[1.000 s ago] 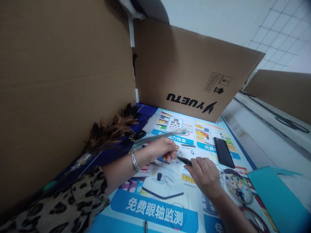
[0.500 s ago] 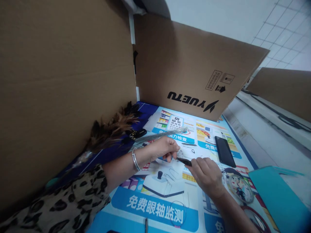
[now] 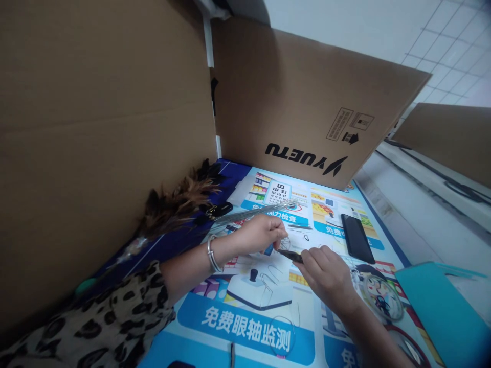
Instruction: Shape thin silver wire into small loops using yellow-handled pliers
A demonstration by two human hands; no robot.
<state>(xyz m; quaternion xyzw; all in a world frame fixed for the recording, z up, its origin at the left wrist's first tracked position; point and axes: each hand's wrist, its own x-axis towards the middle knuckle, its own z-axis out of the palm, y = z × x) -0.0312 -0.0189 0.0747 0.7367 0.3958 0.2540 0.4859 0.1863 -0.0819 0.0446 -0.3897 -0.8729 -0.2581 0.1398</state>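
Observation:
My left hand (image 3: pixel 259 234) is closed in a pinch over the printed poster (image 3: pixel 245 327), fingertips around something thin I cannot make out; a silver bangle (image 3: pixel 212 254) circles its wrist. My right hand (image 3: pixel 326 276) grips a small dark plier-like tool (image 3: pixel 290 254), its tip pointing at the left fingertips. A bundle of thin metal wires (image 3: pixel 261 211) lies just behind the left hand. Bent wire loops (image 3: pixel 270 276) rest on the poster below the hands.
Brown feathers (image 3: pixel 176 204) lie at the left against the tall cardboard wall (image 3: pixel 95 128). A cardboard panel marked YUETU (image 3: pixel 307 112) stands behind. A black phone (image 3: pixel 357 238) lies to the right, a teal folder (image 3: pixel 445 306) further right, and a round dial picture (image 3: pixel 381 296) near my right wrist.
Both hands have stayed together at the same spot, with only a slight shift of view; the tool tip remains at the left fingertips.

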